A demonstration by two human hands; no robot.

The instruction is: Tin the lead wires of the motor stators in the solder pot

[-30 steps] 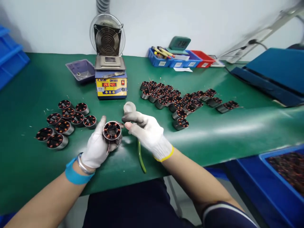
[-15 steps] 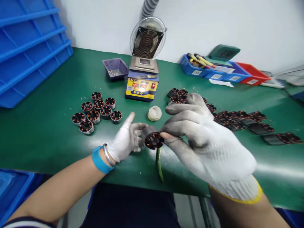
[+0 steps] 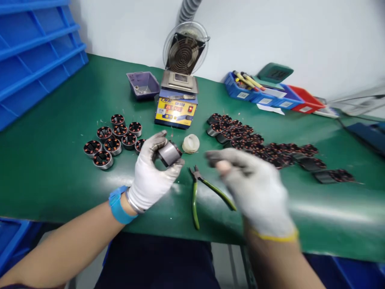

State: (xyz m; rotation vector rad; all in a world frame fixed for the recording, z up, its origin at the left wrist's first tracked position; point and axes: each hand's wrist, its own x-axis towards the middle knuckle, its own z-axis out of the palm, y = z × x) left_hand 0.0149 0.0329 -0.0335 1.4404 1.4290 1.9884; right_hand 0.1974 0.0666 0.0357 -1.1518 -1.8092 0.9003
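My left hand [image 3: 147, 174], in a white glove, grips a motor stator [image 3: 169, 154] between thumb and fingers, its steel side facing me and tilted. To its right, my gloved right hand [image 3: 255, 188] is raised above the table and blurred by motion. Thumb and forefinger look pinched together; I cannot make out whether anything fine is between them. Between the hands lie cutting pliers [image 3: 195, 200] with green handles, spread apart. Just beyond the held stator sits a small round whitish pot [image 3: 190, 143]. A thin wire seems to stick out from the stator towards the right.
Several stators [image 3: 112, 146] stand at left, and a larger group of stators [image 3: 246, 138] stretches along the right. Behind are a yellow-fronted solder pot unit [image 3: 174, 110], a fan [image 3: 184, 54], a purple tray [image 3: 143, 85] and small bins [image 3: 242, 94]. Blue racks [image 3: 39, 52] rise at left.
The stator has passed from my right hand into my left, which has closed round it. My right hand has drawn back and lower, uncovering the pliers. The view has shifted slightly.
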